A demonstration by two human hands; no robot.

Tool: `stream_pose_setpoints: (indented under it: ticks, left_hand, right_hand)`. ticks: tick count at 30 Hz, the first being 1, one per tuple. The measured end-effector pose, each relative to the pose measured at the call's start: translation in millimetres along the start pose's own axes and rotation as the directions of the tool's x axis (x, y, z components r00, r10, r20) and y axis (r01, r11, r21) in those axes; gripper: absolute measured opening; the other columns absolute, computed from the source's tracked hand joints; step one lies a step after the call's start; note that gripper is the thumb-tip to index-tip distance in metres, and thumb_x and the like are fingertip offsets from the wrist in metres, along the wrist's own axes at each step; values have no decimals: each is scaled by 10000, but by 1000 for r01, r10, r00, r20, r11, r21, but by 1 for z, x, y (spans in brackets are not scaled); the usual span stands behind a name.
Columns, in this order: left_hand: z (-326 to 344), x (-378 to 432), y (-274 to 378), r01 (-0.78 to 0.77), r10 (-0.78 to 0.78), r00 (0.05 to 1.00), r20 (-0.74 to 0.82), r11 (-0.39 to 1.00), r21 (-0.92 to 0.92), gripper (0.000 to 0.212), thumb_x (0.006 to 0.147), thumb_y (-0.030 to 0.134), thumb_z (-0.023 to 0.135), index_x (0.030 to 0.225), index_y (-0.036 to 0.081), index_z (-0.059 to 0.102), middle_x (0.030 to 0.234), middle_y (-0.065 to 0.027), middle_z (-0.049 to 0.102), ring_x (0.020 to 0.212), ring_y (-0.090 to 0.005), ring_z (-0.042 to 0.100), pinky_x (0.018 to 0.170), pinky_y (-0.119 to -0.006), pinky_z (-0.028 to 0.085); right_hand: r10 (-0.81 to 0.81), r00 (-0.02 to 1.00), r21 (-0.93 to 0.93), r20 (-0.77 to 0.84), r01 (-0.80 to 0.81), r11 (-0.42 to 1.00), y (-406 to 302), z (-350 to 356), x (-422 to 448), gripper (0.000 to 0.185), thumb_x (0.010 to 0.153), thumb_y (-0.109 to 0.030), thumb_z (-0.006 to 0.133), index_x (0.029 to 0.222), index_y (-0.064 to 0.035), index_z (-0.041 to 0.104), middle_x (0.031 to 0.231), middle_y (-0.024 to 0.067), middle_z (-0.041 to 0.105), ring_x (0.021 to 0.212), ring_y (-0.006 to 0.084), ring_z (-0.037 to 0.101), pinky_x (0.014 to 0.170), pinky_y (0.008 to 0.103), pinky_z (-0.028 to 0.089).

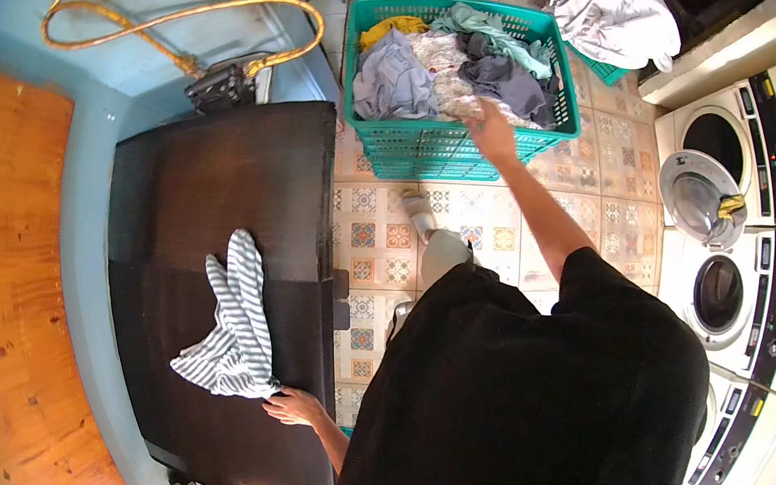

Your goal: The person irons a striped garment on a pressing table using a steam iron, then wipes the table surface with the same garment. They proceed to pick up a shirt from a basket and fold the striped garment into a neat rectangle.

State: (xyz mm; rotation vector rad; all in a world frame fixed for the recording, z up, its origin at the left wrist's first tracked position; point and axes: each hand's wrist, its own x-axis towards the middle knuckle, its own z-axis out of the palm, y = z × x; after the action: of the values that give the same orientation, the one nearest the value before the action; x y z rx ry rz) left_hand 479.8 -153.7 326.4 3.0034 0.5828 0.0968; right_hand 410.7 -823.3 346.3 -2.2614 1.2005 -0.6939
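Note:
My left hand is low over the dark tabletop, fingers at the near end of a grey-and-white striped garment. Whether it pinches the cloth cannot be made out. The striped garment lies crumpled, two narrow parts stretching away from me. Ahead, my right hand reaches over the near rim of a green plastic laundry basket, its fingers closed on a pale patterned cloth. Around that cloth are a lavender-grey garment, a yellow cloth, a mint-green garment and a dark grey garment.
White laundry heaps over another green basket at the far right. Stacked front-loading machines line the right side; one round door hangs open with a yellow cloth on it. A yellow hose loops beyond the table.

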Motion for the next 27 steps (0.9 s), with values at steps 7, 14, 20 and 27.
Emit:
stream_pose_setpoints:
  ticks: [7, 14, 20, 27]
  left_hand:
    - [13, -4, 89, 174, -208, 964, 165, 965, 198, 649, 973, 391, 499, 1337, -130, 370, 1224, -251, 459, 1191, -442, 449, 890, -571, 500]
    - [-22, 12, 198, -76, 69, 911, 406, 997, 3, 805, 897, 505, 618, 1363, -121, 422, 1341, -390, 441, 1224, -536, 465, 1048, -527, 399]
    - [-27, -1, 398, -56, 308, 770, 560, 905, -421, 691, 910, 432, 651, 1393, -29, 472, 1376, -267, 511, 1302, -392, 470, 1104, -417, 355]
    - [-65, -17, 640, -433, 938, 247, 242, 330, -839, 678, 862, 342, 733, 1386, -9, 485, 1372, -232, 529, 1289, -365, 493, 1084, -393, 377]
  right_hand:
    - [100, 961, -187, 259, -52, 981, 87, 17, 114, 494, 870, -311, 644, 1303, -85, 570, 1240, 170, 626, 1155, 399, 570, 929, 485, 483]
    - [-131, 979, -262, 158, 169, 950, 29, 79, 147, 435, 858, -398, 654, 1163, -89, 624, 1194, 142, 602, 1105, 341, 581, 918, 483, 479]
    - [181, 906, -317, 383, -55, 947, -16, 139, 185, 428, 812, -367, 707, 1128, -90, 629, 1140, 164, 629, 1132, 360, 550, 891, 482, 471]
    - [-318, 841, 270, 438, 215, 939, -38, 37, 214, 236, 879, -145, 622, 1108, -87, 624, 1052, 175, 654, 1117, 314, 578, 953, 408, 458]
